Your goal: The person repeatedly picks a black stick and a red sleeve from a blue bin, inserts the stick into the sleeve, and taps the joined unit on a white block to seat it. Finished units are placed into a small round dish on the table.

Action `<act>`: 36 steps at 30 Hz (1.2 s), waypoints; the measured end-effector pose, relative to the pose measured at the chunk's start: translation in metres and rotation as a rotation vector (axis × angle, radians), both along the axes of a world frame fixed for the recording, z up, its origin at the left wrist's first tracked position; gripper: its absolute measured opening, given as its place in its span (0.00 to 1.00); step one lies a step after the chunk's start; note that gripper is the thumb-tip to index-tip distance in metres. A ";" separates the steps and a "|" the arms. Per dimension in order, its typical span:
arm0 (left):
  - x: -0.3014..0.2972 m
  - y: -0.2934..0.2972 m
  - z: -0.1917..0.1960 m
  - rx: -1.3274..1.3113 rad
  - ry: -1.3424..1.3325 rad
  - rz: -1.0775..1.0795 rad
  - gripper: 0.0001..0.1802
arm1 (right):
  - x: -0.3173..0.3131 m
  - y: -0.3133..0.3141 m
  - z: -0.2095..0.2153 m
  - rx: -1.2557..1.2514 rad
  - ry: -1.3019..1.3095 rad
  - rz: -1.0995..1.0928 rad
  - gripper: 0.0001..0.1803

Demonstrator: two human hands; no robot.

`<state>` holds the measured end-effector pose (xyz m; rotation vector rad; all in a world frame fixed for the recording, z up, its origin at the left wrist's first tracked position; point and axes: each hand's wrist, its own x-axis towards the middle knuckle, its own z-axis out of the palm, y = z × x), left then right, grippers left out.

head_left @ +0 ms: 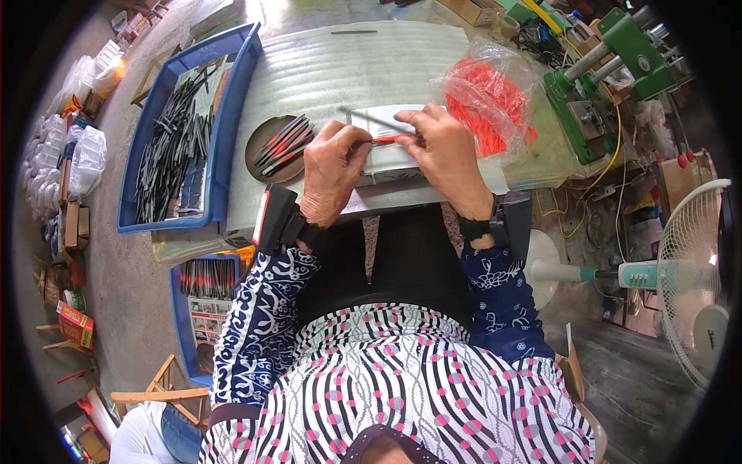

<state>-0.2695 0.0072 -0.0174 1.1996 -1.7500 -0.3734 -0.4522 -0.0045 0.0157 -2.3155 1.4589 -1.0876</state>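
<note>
My left hand (332,166) is closed in a pinch at the left end of a slim red piece (386,140), low over a white pad (386,158). My right hand (450,153) is closed too, its fingertips at the red piece's other end. A thin dark grey stick (371,119) slants from the right fingers toward the upper left and is slightly blurred. Close to the left hand, a round brown dish (255,147) contains several black sticks with red parts (284,147). Beyond the right hand lies a clear plastic bag of red pieces (487,104).
A blue crate (130,209) of loose dark sticks stands at the table's left. One dark stick (354,32) lies at the far side. A green machine (576,116) is at the right, above a standing fan (696,286). Another blue crate (185,340) sits lower left.
</note>
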 end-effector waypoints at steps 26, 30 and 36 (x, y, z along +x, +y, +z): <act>-0.001 0.001 0.004 -0.016 -0.026 0.016 0.04 | 0.000 -0.008 0.030 0.057 -0.117 -0.018 0.17; 0.000 0.001 0.002 0.012 -0.025 0.018 0.05 | -0.017 0.001 0.059 -0.037 -0.366 0.025 0.16; 0.000 0.006 0.001 0.024 -0.020 0.001 0.05 | -0.007 -0.007 0.026 -0.179 -0.049 -0.069 0.16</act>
